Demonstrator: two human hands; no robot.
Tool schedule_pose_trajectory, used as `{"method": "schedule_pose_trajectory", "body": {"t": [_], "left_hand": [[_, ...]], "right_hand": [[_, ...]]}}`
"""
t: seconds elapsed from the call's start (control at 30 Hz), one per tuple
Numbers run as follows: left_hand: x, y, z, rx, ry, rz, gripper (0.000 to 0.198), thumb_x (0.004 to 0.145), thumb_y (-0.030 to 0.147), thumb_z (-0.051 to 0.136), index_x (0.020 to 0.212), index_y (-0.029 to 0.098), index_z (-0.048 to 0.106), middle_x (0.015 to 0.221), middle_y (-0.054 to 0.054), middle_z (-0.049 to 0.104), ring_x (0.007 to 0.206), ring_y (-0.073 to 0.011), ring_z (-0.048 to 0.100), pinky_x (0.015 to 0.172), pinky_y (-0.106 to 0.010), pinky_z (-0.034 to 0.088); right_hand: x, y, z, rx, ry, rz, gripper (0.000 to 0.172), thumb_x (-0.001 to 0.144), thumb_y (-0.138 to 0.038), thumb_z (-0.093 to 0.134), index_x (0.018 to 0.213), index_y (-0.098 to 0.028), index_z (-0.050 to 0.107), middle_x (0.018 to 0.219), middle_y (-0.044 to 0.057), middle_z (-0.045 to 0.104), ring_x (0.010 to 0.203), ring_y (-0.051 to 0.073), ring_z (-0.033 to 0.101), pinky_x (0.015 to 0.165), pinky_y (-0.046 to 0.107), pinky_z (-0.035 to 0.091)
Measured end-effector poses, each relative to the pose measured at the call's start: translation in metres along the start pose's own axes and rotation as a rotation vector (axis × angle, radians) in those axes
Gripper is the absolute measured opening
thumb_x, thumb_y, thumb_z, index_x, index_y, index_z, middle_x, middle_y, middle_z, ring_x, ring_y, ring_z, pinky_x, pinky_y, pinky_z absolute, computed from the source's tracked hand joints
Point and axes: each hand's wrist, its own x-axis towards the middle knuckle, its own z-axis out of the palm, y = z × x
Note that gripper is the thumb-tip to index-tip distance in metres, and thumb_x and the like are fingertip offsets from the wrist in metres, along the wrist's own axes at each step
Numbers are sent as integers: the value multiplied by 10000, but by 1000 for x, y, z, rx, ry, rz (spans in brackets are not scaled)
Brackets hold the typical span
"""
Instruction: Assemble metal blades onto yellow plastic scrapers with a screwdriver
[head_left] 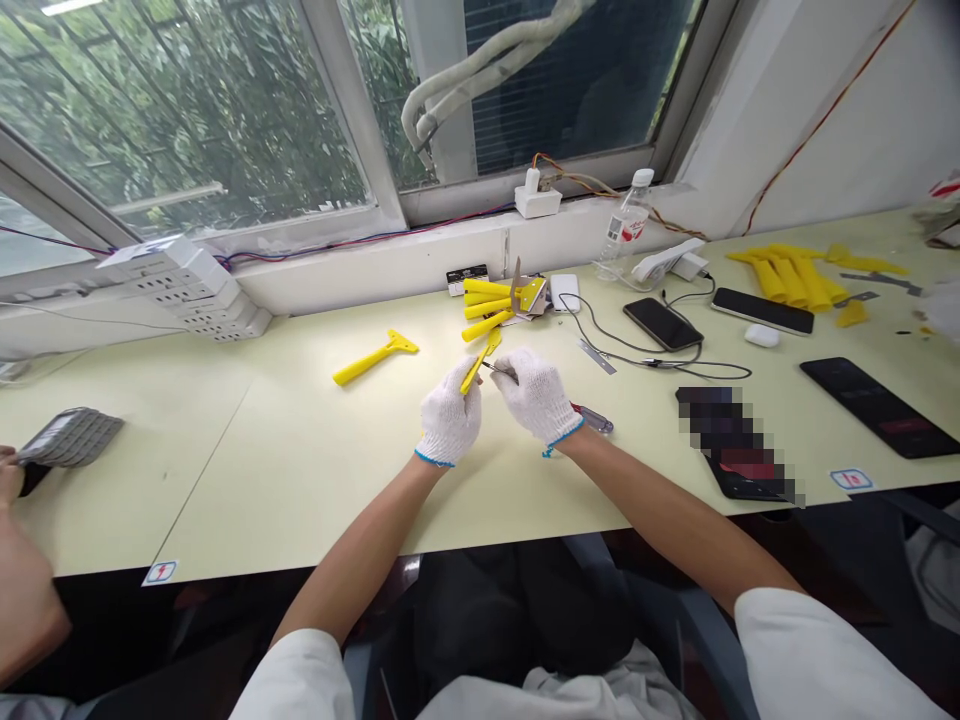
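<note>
Both gloves are white knit with blue cuffs, left hand (450, 420) and right hand (536, 395) alike; the scraper (480, 362) in the left is bright yellow, the strip (501, 371) in the right grey. The surface (300, 450) is pale cream-yellow, the pile (487, 305) of scrapers on it the same bright yellow, the phone (663, 323) black.

On the table (300, 470), at its far edge: a pile of scrapers (487, 300). In front of the pile, left hand (448, 415) and right hand (536, 393) side by side, a held scraper (478, 365) in the left, a thin metal piece (501, 371) in the right. Left of the pile, a lone scraper (375, 358); far left, on the sill (375, 262), power strips (187, 290). Right of the pile, a phone (662, 323); farther right, a second heap of scrapers (795, 275). Behind and right of the pile, a bottle (628, 225). Far left and nearer, a co-worker's hand (22, 580) by a keypad stack (71, 437).
</note>
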Motion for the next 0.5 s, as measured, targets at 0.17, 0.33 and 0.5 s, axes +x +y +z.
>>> {"method": "schedule_pose_trajectory", "body": {"t": [0.17, 0.33, 0.5], "left_hand": [[-1, -2, 1, -17, 19, 21, 446, 1077, 225, 516, 1503, 254, 646, 1156, -71, 805, 1076, -224, 789, 1006, -364, 604], [-1, -1, 1, -89, 34, 32, 427, 1085, 247, 512, 1489, 253, 651, 1154, -82, 797, 1056, -223, 789, 984, -373, 614], [4, 0, -1, -210, 30, -31, 430, 1062, 231, 518, 1474, 257, 637, 1166, -86, 782, 1092, -239, 760, 1014, -417, 594]], "right_hand": [[1, -1, 3, -5, -2, -5, 249, 1088, -213, 474, 973, -112, 670, 1033, 173, 659, 1011, 197, 581, 904, 302, 450], [-1, 1, -1, -9, -29, -56, 242, 1095, -308, 576, 1054, -97, 686, 1048, 113, 673, 1019, 157, 622, 953, 297, 522], [2, 6, -9, -21, -46, -97, 357, 1083, -440, 641, 1166, -97, 693, 1109, 85, 682, 1044, 146, 662, 997, 339, 586]]}}
